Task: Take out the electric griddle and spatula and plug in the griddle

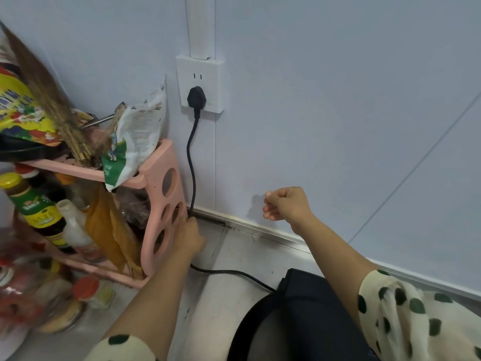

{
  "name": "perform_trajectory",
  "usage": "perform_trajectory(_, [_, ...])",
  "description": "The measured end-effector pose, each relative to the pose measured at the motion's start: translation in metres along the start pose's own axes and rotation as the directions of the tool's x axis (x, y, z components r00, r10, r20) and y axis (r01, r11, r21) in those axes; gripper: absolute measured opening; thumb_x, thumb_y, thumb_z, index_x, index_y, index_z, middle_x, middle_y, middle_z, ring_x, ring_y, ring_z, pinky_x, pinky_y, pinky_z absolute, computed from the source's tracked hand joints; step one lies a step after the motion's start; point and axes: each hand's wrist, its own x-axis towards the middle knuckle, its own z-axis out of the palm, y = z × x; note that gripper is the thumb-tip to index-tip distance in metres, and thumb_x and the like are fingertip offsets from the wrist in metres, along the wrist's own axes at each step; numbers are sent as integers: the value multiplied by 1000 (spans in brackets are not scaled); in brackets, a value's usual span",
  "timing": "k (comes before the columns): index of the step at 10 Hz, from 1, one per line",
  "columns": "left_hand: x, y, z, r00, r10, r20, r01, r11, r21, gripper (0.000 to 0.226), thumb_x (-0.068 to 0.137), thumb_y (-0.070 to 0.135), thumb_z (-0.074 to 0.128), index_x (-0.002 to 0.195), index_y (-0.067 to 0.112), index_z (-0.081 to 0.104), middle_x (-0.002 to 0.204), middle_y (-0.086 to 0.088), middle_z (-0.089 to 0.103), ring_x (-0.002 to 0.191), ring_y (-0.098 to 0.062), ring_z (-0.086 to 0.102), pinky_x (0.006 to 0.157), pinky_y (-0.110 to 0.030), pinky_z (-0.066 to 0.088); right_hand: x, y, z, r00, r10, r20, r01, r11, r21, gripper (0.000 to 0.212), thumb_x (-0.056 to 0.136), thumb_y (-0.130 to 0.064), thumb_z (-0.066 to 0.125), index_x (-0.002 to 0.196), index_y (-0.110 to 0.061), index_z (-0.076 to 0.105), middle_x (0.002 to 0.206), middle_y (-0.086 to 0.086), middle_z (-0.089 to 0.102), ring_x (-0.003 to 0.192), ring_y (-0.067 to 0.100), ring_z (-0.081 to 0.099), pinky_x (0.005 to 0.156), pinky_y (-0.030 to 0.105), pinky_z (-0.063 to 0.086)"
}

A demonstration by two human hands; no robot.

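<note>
One plug (197, 98) seated in wall socket (200, 83), upper centre. Cord (192, 162) drops near-vertical along pink rack (162, 204), then bends right to griddle (299, 316), bottom centre. Left hand (188, 237) on the bend, fingers around cord, clearly nearer. Right hand (286, 204) loosely curled, empty, apart from the cord at right. Spatula not visible. Likely only slack tidying left.

The black electric griddle (307, 321) sits on the tabletop (234, 256) near the wall, only partly in view at the bottom edge. Its black plug (197, 98) is seated in the white wall socket (200, 83), and the cord (192, 162) hangs down, then curves across the tabletop to the griddle's back.
</note>
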Motion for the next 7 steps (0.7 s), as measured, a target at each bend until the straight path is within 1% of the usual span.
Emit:
perform_trajectory(1, [-2,-6,2,1000,-12,20,12,1000,4,53,84,14,55,135,4,43,145,-14,38,126,-32,44,102,-37,44,1,2,3,1000,0,7,0,1000,-7,26,92,-14,61,72,2,64,62,19,64,46,25,61,42,23,49])
perform_trajectory(2, [-6,-7,0,999,-5,39,6,1000,-26,52,87,15,55,138,6,44,150,-16,33,135,-34,36,108,-38,37,0,0,6,1000,-6,19,6,1000,-2,26,92,-14,61,71,1,64,62,19,63,45,24,61,42,22,49])
perform_trajectory(4, [-14,-1,-8,999,12,43,-7,995,-99,52,89,15,53,140,10,45,155,-15,25,143,-33,25,116,-40,28,-10,-7,10,999,-18,44,18,1000,-8,26,93,-12,60,71,1,63,63,19,63,46,23,60,42,22,49])
perform_trajectory(5, [-26,3,-15,999,23,28,-19,994,-110,51,88,16,54,138,9,47,154,-17,25,141,-35,27,116,-41,29,-23,-13,8,998,-33,46,34,999,-4,26,93,-11,60,70,1,62,62,18,62,44,22,60,42,23,49])
perform_trajectory(6, [-39,9,-23,997,74,-19,-75,989,-128,43,88,14,55,130,6,53,151,-15,30,135,-32,36,112,-39,35,-35,-17,2,997,-54,46,55,998,-11,27,93,-9,60,68,1,62,62,18,62,44,22,59,42,22,49])
perform_trajectory(7, [-57,18,-33,989,135,-63,-145,973,-178,35,88,9,54,122,5,57,138,-14,49,121,-28,52,102,-35,45,-54,-21,-4,997,-74,23,75,996,-43,28,93,-9,60,66,-1,62,62,18,64,46,23,61,44,23,50])
